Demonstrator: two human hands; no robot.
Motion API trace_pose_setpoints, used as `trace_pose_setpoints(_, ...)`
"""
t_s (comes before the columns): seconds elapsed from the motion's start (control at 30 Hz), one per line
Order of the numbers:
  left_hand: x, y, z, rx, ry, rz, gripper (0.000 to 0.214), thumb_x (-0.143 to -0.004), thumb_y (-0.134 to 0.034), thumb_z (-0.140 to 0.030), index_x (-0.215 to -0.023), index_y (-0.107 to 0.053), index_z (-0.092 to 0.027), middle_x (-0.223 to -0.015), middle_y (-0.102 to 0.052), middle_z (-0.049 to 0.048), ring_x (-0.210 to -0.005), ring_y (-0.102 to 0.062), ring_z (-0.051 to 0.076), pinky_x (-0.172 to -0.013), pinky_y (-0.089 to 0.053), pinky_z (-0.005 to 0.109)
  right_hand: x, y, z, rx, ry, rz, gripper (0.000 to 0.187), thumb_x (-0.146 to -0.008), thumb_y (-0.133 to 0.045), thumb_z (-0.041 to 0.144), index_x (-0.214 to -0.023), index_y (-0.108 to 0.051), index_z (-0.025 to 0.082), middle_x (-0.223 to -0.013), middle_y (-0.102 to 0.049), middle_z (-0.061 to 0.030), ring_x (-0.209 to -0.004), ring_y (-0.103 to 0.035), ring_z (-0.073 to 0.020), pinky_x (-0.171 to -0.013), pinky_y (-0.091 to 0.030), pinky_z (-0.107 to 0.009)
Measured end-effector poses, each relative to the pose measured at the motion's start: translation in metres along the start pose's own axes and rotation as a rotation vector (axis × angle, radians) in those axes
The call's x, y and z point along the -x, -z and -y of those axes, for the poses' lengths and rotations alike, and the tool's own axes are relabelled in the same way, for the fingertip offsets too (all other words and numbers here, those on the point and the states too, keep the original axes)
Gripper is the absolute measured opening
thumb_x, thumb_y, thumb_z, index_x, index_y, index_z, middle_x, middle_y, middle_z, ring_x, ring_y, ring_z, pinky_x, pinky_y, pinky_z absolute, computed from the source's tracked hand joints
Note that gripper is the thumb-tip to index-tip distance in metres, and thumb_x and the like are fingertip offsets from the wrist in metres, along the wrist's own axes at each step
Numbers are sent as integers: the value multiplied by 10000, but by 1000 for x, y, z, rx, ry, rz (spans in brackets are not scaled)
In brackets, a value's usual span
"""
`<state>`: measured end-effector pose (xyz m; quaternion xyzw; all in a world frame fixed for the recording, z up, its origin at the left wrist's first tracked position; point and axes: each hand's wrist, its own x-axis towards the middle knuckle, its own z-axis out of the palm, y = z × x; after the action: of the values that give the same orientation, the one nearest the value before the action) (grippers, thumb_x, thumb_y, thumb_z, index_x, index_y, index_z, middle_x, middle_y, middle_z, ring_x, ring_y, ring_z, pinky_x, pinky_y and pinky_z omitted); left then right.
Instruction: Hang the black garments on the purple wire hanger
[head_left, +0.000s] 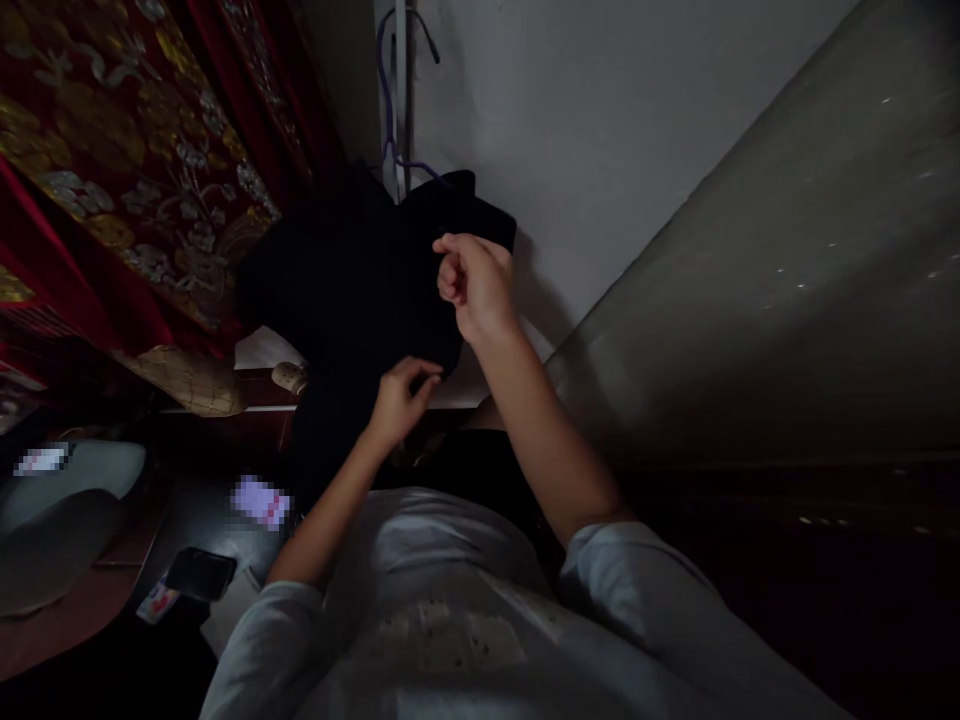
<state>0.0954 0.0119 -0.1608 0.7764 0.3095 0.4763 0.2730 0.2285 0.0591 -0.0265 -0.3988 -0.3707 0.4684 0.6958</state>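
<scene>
A black garment (352, 290) hangs on a purple hanger (390, 110) hooked to a white pole against the pale wall. My right hand (474, 282) is raised at the garment's upper right edge, fingers curled and pinching the dark cloth. Lower down, my left hand (401, 400) pinches the garment's bottom hem with fingers closed on the fabric. Both forearms reach up from my white sleeves.
A red and gold patterned cloth (112, 150) hangs at the left. Below it are a woven object (191, 380), a grey cushion (60, 520), a dark phone (201, 572) and a card (156, 602) on a dark surface. A large grey panel (787, 280) fills the right.
</scene>
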Motion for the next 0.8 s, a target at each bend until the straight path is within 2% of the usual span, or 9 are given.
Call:
trace_pose_setpoints(0.1, -61, 36, -30, -22, -159, -158, 272, -1028, -614, -384, -1200, -657, -178, -995, -697, 59, -892, -682, 172, -825, -540, 286, 8, 7, -6, 65, 84, 33, 282, -898, -684, 387, -756, -542, 188, -511, -400, 88, -397, -390, -27, -380, -245, -143)
trace_pose_setpoints(0.17, -98, 56, -47, -87, -291, -200, 378, -1037, -585, -483, -1293, -614, -207, -1002, -674, 56, -893, -674, 179, -820, -543, 310, 11, 8, -1, 82, 116, 62, 290, -903, -674, 393, -750, -535, 189, -518, -405, 83, -404, -399, -29, -385, -258, -141)
trace_pose_setpoints(0.27, -132, 72, -62, -220, -474, -180, 357, -1053, -516, -531, -1197, -652, -234, -970, -656, 59, -839, -635, 176, -756, -530, 327, 14, 8, 10, 87, 172, 91, 297, -911, -662, 387, -740, -521, 190, -525, -401, 78, -412, -396, -29, -392, -266, -136)
trace_pose_setpoints(0.37, -139, 77, -69, -305, -578, -184, 320, -1075, -489, -481, -1035, -666, -218, -910, -649, 56, -799, -611, 173, -699, -508, 330, 15, 6, 12, 92, 216, 117, 309, -912, -664, 361, -714, -501, 189, -521, -394, 77, -416, -376, -28, -397, -272, -140)
trace_pose_setpoints(0.47, -133, 76, -72, -311, -604, -208, 326, -1087, -465, -464, -1009, -645, -204, -920, -653, 63, -841, -625, 185, -734, -517, 343, 17, 0, 2, 98, 218, 122, 330, -908, -671, 343, -695, -470, 192, -508, -365, 83, -413, -343, -30, -393, -263, -148)
trace_pose_setpoints(0.63, -126, 78, -73, -307, -383, -135, 274, -1070, -525, -443, -1038, -620, -188, -985, -652, 66, -954, -660, 207, -881, -530, 353, 23, -13, -10, 23, 160, 56, 321, -924, -641, 347, -712, -451, 198, -510, -312, 90, -411, -316, -33, -394, -262, -154)
trace_pose_setpoints(0.73, -128, 83, -69, -249, -298, -47, 226, -1019, -630, -407, -997, -629, -182, -920, -640, 57, -976, -661, 229, -922, -520, 358, 27, -15, -5, -11, 123, 28, 320, -919, -651, 370, -736, -449, 203, -539, -319, 88, -418, -315, -29, -399, -268, -149)
trace_pose_setpoints(0.8, -131, 86, -65, -164, -276, -33, 232, -990, -676, -403, -937, -632, -181, -855, -608, 48, -982, -653, 250, -935, -510, 383, 26, -16, -1, -5, 98, 16, 308, -914, -655, 355, -740, -451, 203, -563, -338, 82, -430, -326, -26, -407, -274, -144)
